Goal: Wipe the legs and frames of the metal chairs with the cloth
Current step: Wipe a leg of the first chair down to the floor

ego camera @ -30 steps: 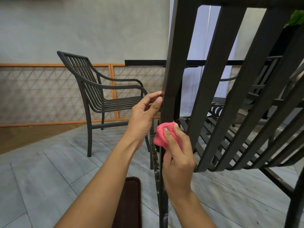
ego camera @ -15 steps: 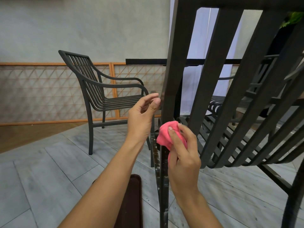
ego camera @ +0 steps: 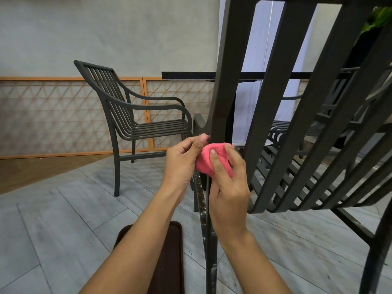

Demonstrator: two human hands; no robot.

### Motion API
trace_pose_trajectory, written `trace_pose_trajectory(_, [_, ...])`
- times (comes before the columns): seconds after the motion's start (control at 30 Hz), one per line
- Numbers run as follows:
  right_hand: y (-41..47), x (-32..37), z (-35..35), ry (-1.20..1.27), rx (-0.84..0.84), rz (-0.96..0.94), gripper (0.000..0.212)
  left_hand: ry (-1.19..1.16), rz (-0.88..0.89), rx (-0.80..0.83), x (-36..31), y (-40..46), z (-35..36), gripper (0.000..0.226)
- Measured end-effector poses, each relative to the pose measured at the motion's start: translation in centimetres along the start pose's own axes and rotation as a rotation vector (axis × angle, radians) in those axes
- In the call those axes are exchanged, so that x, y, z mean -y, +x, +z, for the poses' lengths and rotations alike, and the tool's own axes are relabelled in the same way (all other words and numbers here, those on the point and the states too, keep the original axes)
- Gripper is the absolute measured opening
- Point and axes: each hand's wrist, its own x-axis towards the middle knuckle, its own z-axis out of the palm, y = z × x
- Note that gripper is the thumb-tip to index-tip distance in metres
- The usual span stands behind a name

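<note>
A second metal armchair (ego camera: 137, 124) stands well apart at the left by the lattice screen (ego camera: 53, 115), probably awaiting its turn. At centre the left hand (ego camera: 182, 162) reaches up from below, its fingers (ego camera: 201, 137) curled to pinch the edge of the pink cloth (ego camera: 209, 160) right at the near chair's upright frame post (ego camera: 224, 92), seemingly to gather the cloth around it. The right hand (ego camera: 228, 187), wrist bent upward, grips the bunched cloth and presses it against the post just above the speckled, dirty leg (ego camera: 204, 209), likely the next stretch to wipe.
</note>
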Motion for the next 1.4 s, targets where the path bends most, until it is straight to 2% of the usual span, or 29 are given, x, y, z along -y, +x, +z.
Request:
trace_pose_trajectory(0.23, [-2.0, -0.8, 0.6, -0.086, -0.025, -0.004, 0.036, 0.002, -0.004, -0.019, 0.3, -0.2, 0.2, 0.024])
trace_pose_trajectory(0.6, [-4.2, -1.6, 0.7, -0.055, -0.003, -0.010, 0.035, -0.008, 0.033, -0.046, 0.8, -0.4, 0.6, 0.027])
trace_pose_trajectory(0.77, [-5.0, -1.8, 0.8, -0.053, 0.003, -0.006, 0.034, 0.017, 0.046, -0.052, 1.0, -0.4, 0.7, 0.018])
trace_pose_trajectory(1.13, [-7.4, -2.4, 0.8, -0.076, 0.060, 0.018, 0.031, 0.032, 0.041, -0.065, 1.0, -0.5, 0.8, 0.016])
trace_pose_trajectory(1.3, [-7.7, -2.5, 0.5, -0.071, 0.088, 0.016, 0.032, 0.050, 0.046, -0.066, 1.0, -0.7, 0.8, 0.029])
trace_pose_trajectory(1.4, [-7.6, -2.4, 0.2, -0.057, 0.115, 0.021, 0.033, 0.080, 0.044, -0.064, 1.3, -0.8, 0.6, 0.027])
